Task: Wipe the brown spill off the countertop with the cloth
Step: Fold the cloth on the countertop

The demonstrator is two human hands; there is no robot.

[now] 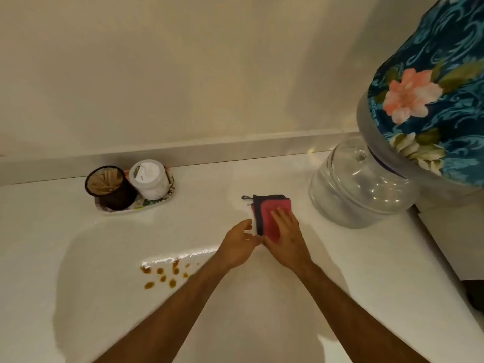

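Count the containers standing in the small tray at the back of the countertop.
2: a dark cup of sticks at the tray's left, and a white lidded jar right of it, touching. Smaller items behind may be hidden.

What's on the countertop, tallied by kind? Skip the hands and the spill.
Cloth: 1
Tray: 1
Black cup of sticks: 1
White-lidded jar: 1
Clear water bottle under floral cover: 1
Total: 5

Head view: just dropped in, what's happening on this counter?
A person is getting ready to wipe. The right hand lies flat on a folded red cloth, and the left hand reaches for its near edge. The brown spill, a scatter of drops on the white countertop, sits to the left of the cloth, still untouched.
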